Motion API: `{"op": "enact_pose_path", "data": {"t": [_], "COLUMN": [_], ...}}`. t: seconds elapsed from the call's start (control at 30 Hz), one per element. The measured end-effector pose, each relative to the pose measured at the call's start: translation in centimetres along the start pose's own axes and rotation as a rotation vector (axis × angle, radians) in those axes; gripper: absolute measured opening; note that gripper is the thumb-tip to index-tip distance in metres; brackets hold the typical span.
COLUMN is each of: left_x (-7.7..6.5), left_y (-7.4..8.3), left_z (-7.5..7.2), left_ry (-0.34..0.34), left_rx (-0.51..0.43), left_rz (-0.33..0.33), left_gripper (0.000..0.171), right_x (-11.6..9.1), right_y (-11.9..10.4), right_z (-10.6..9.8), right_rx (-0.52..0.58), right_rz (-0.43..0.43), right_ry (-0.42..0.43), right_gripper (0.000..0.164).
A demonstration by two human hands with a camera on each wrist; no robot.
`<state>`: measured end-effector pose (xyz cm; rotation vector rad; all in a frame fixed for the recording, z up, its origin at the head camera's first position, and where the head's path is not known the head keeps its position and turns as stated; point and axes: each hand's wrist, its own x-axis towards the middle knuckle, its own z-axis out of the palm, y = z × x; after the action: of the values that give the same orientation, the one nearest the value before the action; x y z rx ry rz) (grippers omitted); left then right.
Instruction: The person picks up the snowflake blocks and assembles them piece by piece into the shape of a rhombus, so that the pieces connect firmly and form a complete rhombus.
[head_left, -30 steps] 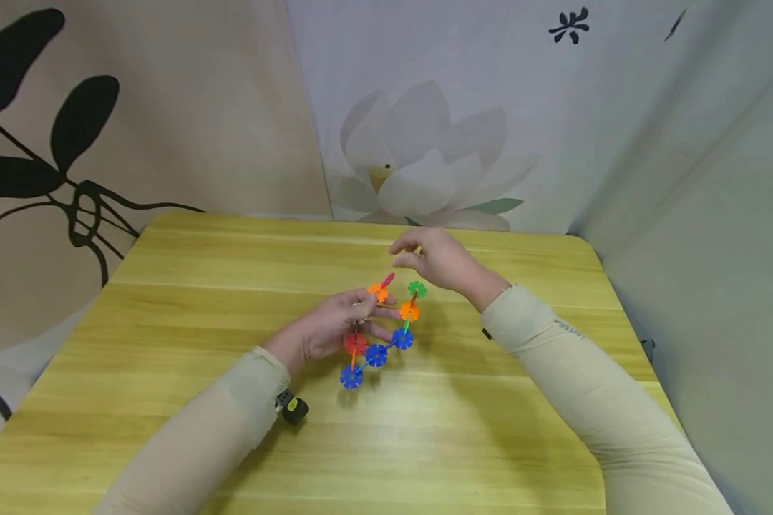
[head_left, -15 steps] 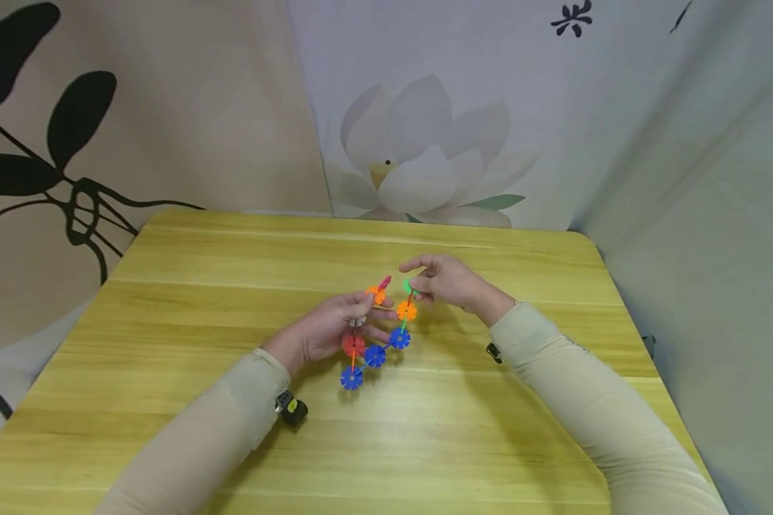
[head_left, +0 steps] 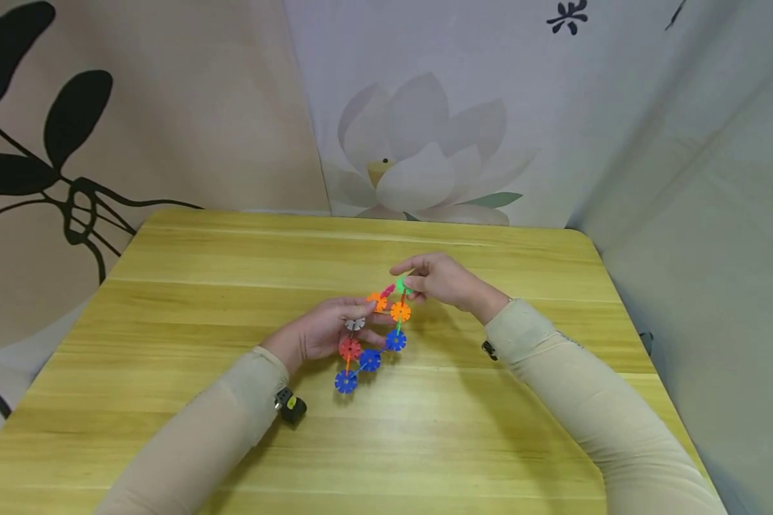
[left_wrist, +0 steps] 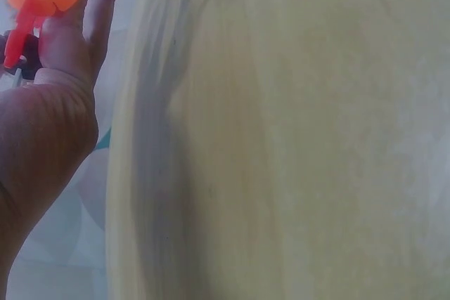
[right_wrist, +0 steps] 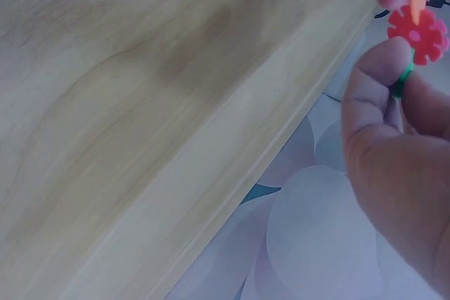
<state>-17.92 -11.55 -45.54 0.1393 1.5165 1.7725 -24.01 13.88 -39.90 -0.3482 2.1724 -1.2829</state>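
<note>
A chain of notched plastic snowflake discs, bent almost into a loop, hangs between both hands above the table. My left hand (head_left: 327, 330) holds it with the thumb at an orange disc (head_left: 378, 303), other fingers spread behind. Below that thumb are a grey disc (head_left: 355, 324), a red disc (head_left: 351, 349) and blue discs (head_left: 370, 360). My right hand (head_left: 449, 282) pinches the green disc (head_left: 402, 285) at the other end, above another orange disc (head_left: 400, 312). A pink disc (head_left: 388, 291), seen edge-on, lies right beside the green one. In the right wrist view the green disc (right_wrist: 403, 83) shows between thumb and finger.
The wooden table (head_left: 489, 429) spreads under both forearms, its far edge close to a curtain (head_left: 232, 107) printed with leaves and a lotus. A small black camera (head_left: 291, 408) is strapped at the left wrist.
The right hand came down from above the chain and took the green disc between thumb and finger. It has brought that end left, close to the pink disc. The left hand has hardly moved.
</note>
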Motion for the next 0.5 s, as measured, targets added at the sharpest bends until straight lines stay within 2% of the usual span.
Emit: {"op": "enact_pose_path", "data": {"t": [0.27,0.5], "left_x": [-0.06,0.05], "left_y": [-0.02,-0.05], "left_z": [0.33,0.76], "left_ry": [0.007,-0.02], "left_rx": [-0.04,-0.064], "left_rz": [-0.014,-0.016], "left_gripper": [0.036,0.049], "right_x": [-0.13,-0.41], "right_y": [0.09,0.05], "right_z": [-0.05,-0.01], "right_rx": [0.012,0.018], "right_rz": [0.014,0.024], "right_ry": [-0.001,0.001], "right_gripper": [0.035,0.035]}}
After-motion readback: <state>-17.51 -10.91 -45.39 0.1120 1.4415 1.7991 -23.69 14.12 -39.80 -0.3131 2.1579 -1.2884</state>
